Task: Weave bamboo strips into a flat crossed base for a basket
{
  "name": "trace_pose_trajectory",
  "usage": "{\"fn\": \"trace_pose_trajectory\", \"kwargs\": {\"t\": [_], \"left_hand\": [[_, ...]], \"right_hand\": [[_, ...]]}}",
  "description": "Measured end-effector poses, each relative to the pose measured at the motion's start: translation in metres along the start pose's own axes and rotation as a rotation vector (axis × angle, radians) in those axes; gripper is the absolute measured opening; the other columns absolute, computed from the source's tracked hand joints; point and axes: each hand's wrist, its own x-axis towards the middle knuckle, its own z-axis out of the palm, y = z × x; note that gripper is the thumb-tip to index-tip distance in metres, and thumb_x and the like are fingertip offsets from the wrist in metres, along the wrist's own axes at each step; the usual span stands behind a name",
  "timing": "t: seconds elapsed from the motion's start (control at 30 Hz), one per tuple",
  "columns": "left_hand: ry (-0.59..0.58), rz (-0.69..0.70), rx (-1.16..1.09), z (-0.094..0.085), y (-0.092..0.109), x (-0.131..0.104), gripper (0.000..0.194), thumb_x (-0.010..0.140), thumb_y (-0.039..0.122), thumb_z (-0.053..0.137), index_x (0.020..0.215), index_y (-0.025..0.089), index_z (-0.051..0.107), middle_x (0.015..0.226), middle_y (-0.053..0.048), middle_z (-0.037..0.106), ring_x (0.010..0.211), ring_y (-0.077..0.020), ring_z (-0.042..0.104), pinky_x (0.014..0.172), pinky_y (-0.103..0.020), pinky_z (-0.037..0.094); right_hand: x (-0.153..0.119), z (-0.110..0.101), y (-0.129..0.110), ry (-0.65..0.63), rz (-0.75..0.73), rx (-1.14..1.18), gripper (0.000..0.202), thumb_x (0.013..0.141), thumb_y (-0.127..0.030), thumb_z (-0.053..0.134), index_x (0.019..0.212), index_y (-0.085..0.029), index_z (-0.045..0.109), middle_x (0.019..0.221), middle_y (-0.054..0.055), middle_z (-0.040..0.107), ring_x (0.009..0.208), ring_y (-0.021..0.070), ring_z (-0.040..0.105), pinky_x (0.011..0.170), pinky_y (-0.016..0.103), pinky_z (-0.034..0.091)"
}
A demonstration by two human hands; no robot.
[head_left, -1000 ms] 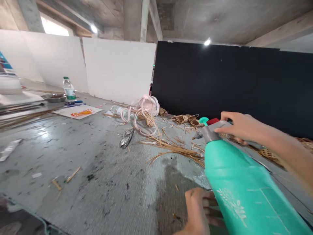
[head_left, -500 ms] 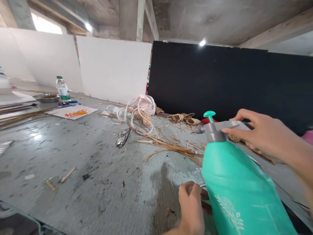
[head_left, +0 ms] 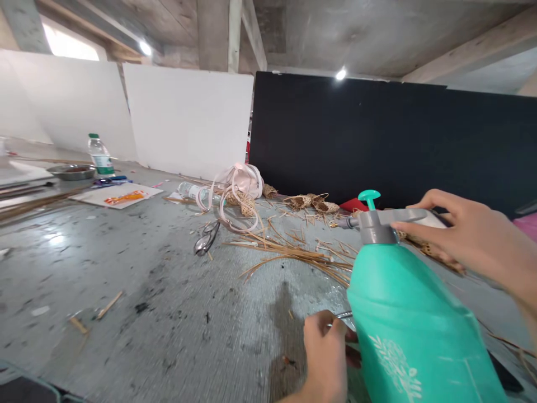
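A big turquoise pressure sprayer (head_left: 411,302) with a white leaf print stands tilted in front of me at the right. My right hand (head_left: 465,229) is closed round the rear of its grey handle (head_left: 403,216), the thumb along the near side. The green pump knob (head_left: 369,197) sticks up above the collar, and the nozzle (head_left: 342,223) points left. Low beside the bottle, my left hand (head_left: 325,352) has its fingers curled together. A thin shiny metal piece (head_left: 344,315) shows just past those fingers, partly hidden by the bottle. What the left fingers hold is mostly hidden.
Brown plant strips (head_left: 302,254) lie behind the sprayer, with small woven pieces (head_left: 312,202) beyond. Glasses (head_left: 205,239), a pink bag (head_left: 245,182) and a lying plastic bottle (head_left: 193,190) are mid-table. Farther left are a water bottle (head_left: 100,157), a metal bowl (head_left: 71,172) and a white board (head_left: 126,194).
The view has turned slightly right, so the background shifts left. The sprayer and my right hand sit a little farther right in view; both hands keep much the same pose.
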Motion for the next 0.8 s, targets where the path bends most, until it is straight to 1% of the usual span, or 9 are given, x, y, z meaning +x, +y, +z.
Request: {"fn": "trace_pose_trajectory", "kwargs": {"t": [0.13,0.3,0.43,0.57,0.63,0.67,0.73,0.77,0.8], "left_hand": [[0.008,0.007,-0.002,0.000,-0.001,0.000,0.008,0.060,0.022,0.054,0.061,0.016,0.048,0.052,0.000,0.053,0.041,-0.0149,0.051,0.042,-0.025,0.038],[0.012,0.009,-0.015,0.000,-0.003,0.001,0.012,0.061,0.025,0.059,0.063,0.015,0.051,0.053,0.000,0.054,0.044,-0.0146,0.052,0.043,-0.024,0.038],[0.012,0.006,-0.015,0.000,-0.004,0.002,0.015,0.059,0.027,0.059,0.061,0.017,0.049,0.052,0.000,0.052,0.042,-0.0148,0.051,0.041,-0.024,0.037],[-0.003,0.023,0.001,-0.001,-0.004,0.000,0.009,0.057,0.024,0.051,0.055,0.018,0.046,0.051,0.000,0.051,0.042,-0.0143,0.049,0.041,-0.025,0.037],[-0.025,0.046,0.006,-0.001,-0.001,-0.001,0.007,0.056,0.023,0.047,0.052,0.018,0.046,0.055,-0.002,0.053,0.051,-0.0173,0.054,0.045,-0.025,0.040],[-0.046,0.062,0.006,0.000,0.001,-0.001,0.006,0.056,0.022,0.046,0.051,0.018,0.047,0.059,-0.004,0.056,0.061,-0.0196,0.057,0.048,-0.025,0.042],[-0.094,0.105,0.008,0.001,0.004,-0.001,0.007,0.055,0.021,0.044,0.050,0.018,0.049,0.070,-0.008,0.061,0.080,-0.0223,0.059,0.057,-0.025,0.044],[-0.118,0.123,0.014,0.002,0.005,-0.001,0.008,0.054,0.020,0.044,0.050,0.018,0.050,0.074,-0.008,0.062,0.084,-0.0222,0.058,0.060,-0.024,0.043],[-0.143,0.134,0.024,0.003,0.003,-0.001,0.008,0.054,0.019,0.043,0.049,0.018,0.050,0.073,-0.008,0.063,0.082,-0.0212,0.059,0.061,-0.024,0.043]], "right_hand": [[-0.001,-0.001,-0.005,-0.046,0.049,0.066,0.038,0.059,-0.062,0.057,0.070,-0.027,0.045,0.044,-0.003,0.048,0.039,0.0167,0.043,0.044,0.031,0.033],[-0.001,0.000,-0.009,-0.059,0.026,0.097,0.039,0.059,-0.063,0.055,0.069,-0.028,0.042,0.045,-0.001,0.048,0.038,0.0189,0.042,0.042,0.034,0.033],[0.000,0.002,-0.011,-0.065,0.022,0.087,0.036,0.059,-0.061,0.053,0.071,-0.028,0.044,0.046,0.000,0.050,0.037,0.0196,0.043,0.042,0.035,0.034],[0.000,0.000,-0.011,-0.048,0.057,0.052,0.044,0.055,-0.062,0.054,0.088,-0.032,0.049,0.046,-0.001,0.051,0.037,0.0216,0.046,0.041,0.035,0.034],[0.003,-0.004,-0.005,-0.036,0.049,0.080,0.052,0.054,-0.063,0.055,0.097,-0.034,0.051,0.047,-0.002,0.052,0.037,0.0212,0.047,0.039,0.034,0.035],[0.005,-0.007,0.000,-0.013,0.044,0.093,0.054,0.054,-0.063,0.056,0.100,-0.035,0.052,0.047,-0.002,0.052,0.037,0.0204,0.047,0.039,0.033,0.035],[0.013,-0.014,0.014,0.091,0.053,0.113,0.055,0.055,-0.062,0.061,0.103,-0.036,0.055,0.045,-0.003,0.051,0.035,0.0180,0.046,0.038,0.032,0.036],[0.019,-0.018,0.021,0.158,0.065,0.125,0.054,0.056,-0.060,0.064,0.104,-0.037,0.057,0.044,-0.003,0.050,0.034,0.0172,0.046,0.037,0.031,0.036],[0.025,-0.020,0.028,0.232,0.084,0.145,0.054,0.057,-0.058,0.066,0.106,-0.037,0.057,0.043,-0.003,0.050,0.034,0.0170,0.046,0.036,0.030,0.035]]}}
